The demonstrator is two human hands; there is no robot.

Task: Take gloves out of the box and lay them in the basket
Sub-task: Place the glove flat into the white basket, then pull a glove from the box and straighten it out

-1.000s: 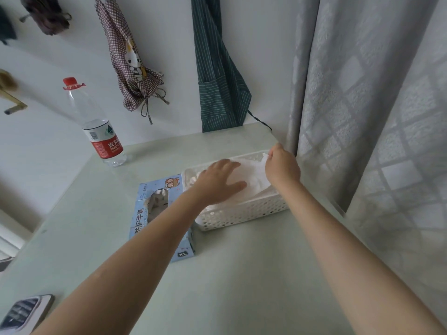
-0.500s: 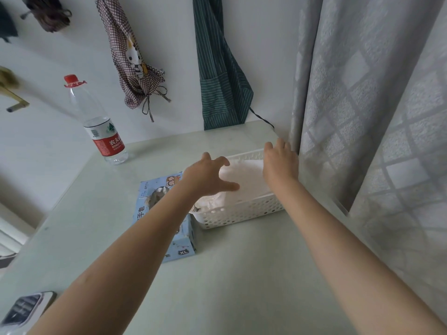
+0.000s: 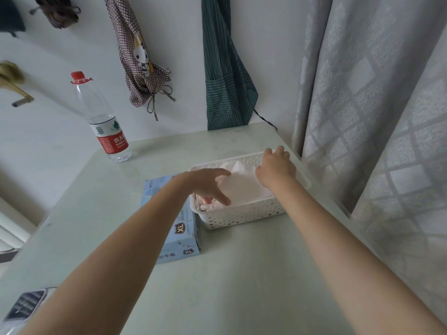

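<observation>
Laying step judged in hand: left hand (image 3: 208, 184) spread flat, fingers straight, on gloves (image 3: 244, 189) in basket (image 3: 242, 215); right hand (image 3: 275, 169) at basket's 1 o'clock, grip indeterminate; next, reach to box (image 3: 180, 234) at basket's 8 o'clock.
</observation>
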